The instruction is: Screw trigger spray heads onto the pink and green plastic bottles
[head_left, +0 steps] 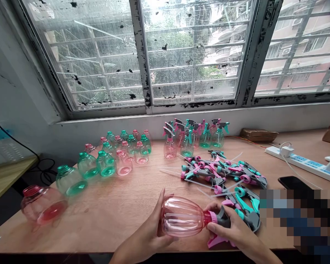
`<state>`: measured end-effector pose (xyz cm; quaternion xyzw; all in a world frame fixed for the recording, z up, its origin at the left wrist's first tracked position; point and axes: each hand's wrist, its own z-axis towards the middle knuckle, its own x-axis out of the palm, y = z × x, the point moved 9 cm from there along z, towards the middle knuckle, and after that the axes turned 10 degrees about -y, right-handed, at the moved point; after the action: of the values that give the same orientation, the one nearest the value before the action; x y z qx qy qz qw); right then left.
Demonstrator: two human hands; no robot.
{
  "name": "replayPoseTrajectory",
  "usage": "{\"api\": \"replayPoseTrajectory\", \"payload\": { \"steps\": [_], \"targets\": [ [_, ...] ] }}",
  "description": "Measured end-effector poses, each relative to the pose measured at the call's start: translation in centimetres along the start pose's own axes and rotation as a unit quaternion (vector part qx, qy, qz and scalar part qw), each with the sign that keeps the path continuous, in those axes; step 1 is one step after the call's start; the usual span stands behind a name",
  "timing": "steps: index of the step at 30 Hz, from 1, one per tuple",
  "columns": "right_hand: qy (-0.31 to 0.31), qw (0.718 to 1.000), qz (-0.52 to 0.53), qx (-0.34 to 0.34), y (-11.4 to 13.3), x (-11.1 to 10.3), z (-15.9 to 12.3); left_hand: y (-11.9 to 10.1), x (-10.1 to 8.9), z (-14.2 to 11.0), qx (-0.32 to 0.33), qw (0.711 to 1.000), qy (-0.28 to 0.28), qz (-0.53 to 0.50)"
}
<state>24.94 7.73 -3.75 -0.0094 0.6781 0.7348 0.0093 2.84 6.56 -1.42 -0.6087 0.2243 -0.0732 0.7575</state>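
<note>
A clear pink spray bottle (183, 216) lies sideways between my two hands, above the table's front edge. My left hand (155, 223) is wrapped round its base end. At the neck, my right hand (231, 227) grips the grey and pink trigger sprayer head (222, 217), whose pink collar sits against the bottle's red neck. A thin tube shows inside the bottle. Just beyond my right hand is a heap of loose trigger sprayer heads (209, 170) in pink, teal and grey, with white tubes sticking out.
Several open pink and green bottles (106, 163) stand at the left. Bottles with sprayer heads (187, 146) are grouped at the back by the window wall. To the right lie a power strip (305, 161), a phone (295, 182) and a brown package (258, 135).
</note>
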Motion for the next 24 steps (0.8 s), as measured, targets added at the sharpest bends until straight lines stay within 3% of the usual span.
{"api": "replayPoseTrajectory", "payload": {
  "steps": [8, 13, 19, 24],
  "targets": [
    [0.012, 0.998, 0.043, 0.035, -0.6, 0.5, -0.1, 0.0, -0.1, 0.0, 0.001, 1.000, -0.009, 0.011],
    [0.003, 0.999, 0.037, 0.030, -0.9, 0.3, 0.0, 0.7, -0.1, 0.0, -0.039, 0.999, -0.001, 0.017],
    [-0.003, 0.999, 0.038, 0.025, -0.6, 0.3, 0.0, 0.1, 0.3, -0.1, -0.053, 0.997, 0.007, -0.052],
    [0.011, 0.996, 0.071, 0.056, -1.1, 0.7, -0.1, 0.0, 0.2, -0.1, -0.043, 0.999, 0.002, -0.025]
  ]
}}
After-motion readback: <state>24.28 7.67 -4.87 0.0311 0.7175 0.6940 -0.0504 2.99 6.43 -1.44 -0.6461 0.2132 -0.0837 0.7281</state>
